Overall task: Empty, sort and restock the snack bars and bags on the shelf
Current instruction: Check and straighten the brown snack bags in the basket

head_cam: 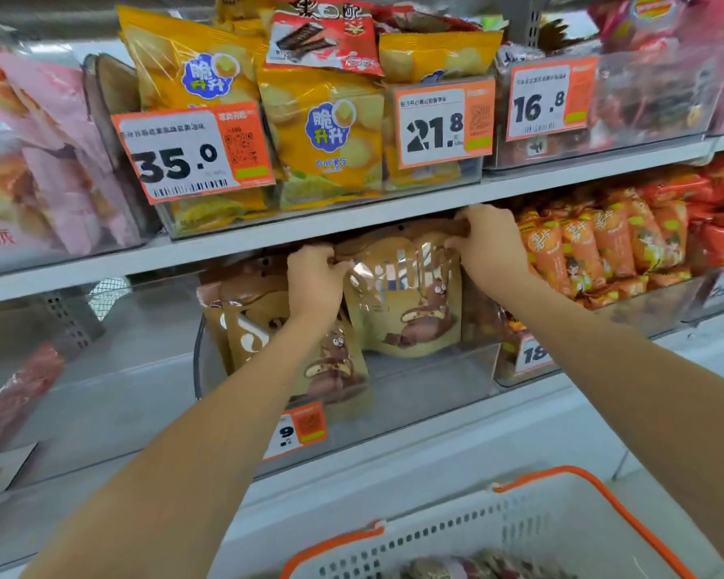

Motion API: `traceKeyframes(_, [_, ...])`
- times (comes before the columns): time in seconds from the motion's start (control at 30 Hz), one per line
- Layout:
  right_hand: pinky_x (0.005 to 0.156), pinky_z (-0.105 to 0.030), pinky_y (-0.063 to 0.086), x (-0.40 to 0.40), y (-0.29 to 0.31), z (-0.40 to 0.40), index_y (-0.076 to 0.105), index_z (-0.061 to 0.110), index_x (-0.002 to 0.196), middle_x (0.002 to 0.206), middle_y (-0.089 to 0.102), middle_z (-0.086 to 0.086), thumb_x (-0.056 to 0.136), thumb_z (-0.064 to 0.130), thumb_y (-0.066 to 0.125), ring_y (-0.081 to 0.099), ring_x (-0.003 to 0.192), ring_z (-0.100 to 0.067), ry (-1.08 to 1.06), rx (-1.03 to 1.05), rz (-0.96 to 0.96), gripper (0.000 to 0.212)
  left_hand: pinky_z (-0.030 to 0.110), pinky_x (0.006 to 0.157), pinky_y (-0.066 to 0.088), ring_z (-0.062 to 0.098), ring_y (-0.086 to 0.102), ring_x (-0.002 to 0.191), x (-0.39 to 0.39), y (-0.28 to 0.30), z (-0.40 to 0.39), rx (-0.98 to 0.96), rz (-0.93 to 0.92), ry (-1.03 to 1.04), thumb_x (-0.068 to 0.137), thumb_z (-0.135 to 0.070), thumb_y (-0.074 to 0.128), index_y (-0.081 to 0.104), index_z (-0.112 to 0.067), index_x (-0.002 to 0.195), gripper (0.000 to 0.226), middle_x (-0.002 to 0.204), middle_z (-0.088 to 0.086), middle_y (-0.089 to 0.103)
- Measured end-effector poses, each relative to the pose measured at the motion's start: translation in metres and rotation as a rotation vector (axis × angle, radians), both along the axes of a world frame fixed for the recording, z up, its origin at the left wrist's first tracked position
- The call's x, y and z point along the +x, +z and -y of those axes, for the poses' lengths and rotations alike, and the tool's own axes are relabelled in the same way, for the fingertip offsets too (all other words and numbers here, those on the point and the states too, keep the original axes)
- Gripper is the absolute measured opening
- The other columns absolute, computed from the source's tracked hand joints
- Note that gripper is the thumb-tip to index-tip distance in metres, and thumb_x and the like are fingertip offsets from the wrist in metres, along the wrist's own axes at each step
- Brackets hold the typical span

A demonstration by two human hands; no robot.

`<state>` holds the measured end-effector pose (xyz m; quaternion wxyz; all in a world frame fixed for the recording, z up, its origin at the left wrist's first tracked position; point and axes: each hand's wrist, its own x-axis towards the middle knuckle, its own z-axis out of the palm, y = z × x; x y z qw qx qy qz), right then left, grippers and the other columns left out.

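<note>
We had both bare arms stretched forward and up, forearms converging as they rose. Our left hand sat lower, knuckles toward us, fingers curled in a pinch at its right side. Our right hand sat higher, thumb and fingers pinched together at its upper left, wrist straight.

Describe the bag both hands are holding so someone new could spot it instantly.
Start at the 35.0 price tag on the upper shelf, then drop to the clear bin below. The tan bag there is pinched at its top corners by the left hand and right hand. Unlike its leaning twins, it hangs lifted.
</note>
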<state>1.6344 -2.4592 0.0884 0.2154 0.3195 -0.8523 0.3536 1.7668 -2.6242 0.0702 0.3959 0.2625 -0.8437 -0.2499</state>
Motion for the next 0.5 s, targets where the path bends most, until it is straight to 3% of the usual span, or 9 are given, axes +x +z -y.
traceKeyframes(0.1, [0.085,-0.037,0.046,-0.006,-0.013,0.012,0.061,0.005,0.117,0.112,0.065,-0.019,0.086,0.009,0.065,0.058,0.107,-0.036,0.008,0.102,0.027,0.031,0.019,0.05,0.034,0.01,0.044,0.051,-0.003,-0.015,0.008,0.049,0.095,-0.024,0.081,-0.012,0.073,0.053,-0.007,0.056,0.032,0.057,0.004,0.054])
traceKeyframes(0.2, [0.085,-0.038,0.047,-0.012,-0.018,0.016,0.058,0.006,0.122,0.114,0.064,-0.02,0.085,0.007,0.066,0.057,0.108,-0.037,0.018,0.148,0.005,0.038,0.011,0.053,0.042,0.002,0.045,0.052,0.001,-0.019,0.013,0.093,0.11,-0.06,0.077,-0.009,0.076,0.046,-0.017,0.057,0.038,0.057,-0.006,0.05])
traceKeyframes(0.27, [0.086,-0.041,0.048,-0.013,-0.018,0.016,0.054,0.005,0.122,0.115,0.063,-0.02,0.082,0.005,0.067,0.057,0.108,-0.037,0.043,0.091,0.01,0.042,0.021,0.071,0.051,0.008,0.057,0.067,0.008,-0.015,0.013,0.124,0.088,-0.095,0.075,-0.009,0.079,0.061,-0.011,0.078,0.018,0.073,-0.003,0.06])
traceKeyframes(0.33, [0.086,-0.043,0.047,-0.009,-0.02,0.014,0.05,0.006,0.124,0.118,0.058,-0.019,0.08,0.003,0.069,0.055,0.108,-0.037,0.083,0.018,0.045,0.047,0.021,0.079,0.047,0.012,0.058,0.086,0.025,-0.012,0.019,0.115,0.073,-0.077,0.074,-0.009,0.079,0.064,-0.006,0.106,0.035,0.093,0.0,0.061])
traceKeyframes(0.43, [0.086,-0.046,0.048,0.014,-0.028,0.003,0.047,0.011,0.12,0.119,0.052,-0.012,0.082,-0.002,0.064,0.054,0.104,-0.031,0.131,-0.168,0.034,0.044,0.032,0.088,0.047,0.024,0.058,0.1,0.067,-0.013,0.038,-0.14,0.101,0.049,0.076,-0.006,0.074,0.065,-0.012,0.108,0.034,0.105,0.007,0.065])
traceKeyframes(0.5, [0.082,-0.04,0.047,0.04,-0.034,-0.005,0.049,0.011,0.108,0.11,0.051,-0.007,0.084,-0.004,0.057,0.051,0.098,-0.024,0.146,-0.3,-0.054,0.03,0.033,0.085,0.042,0.033,0.056,0.101,0.098,-0.017,0.051,-0.23,0.1,0.159,0.075,-0.001,0.07,0.065,-0.01,0.106,0.032,0.103,0.015,0.063])
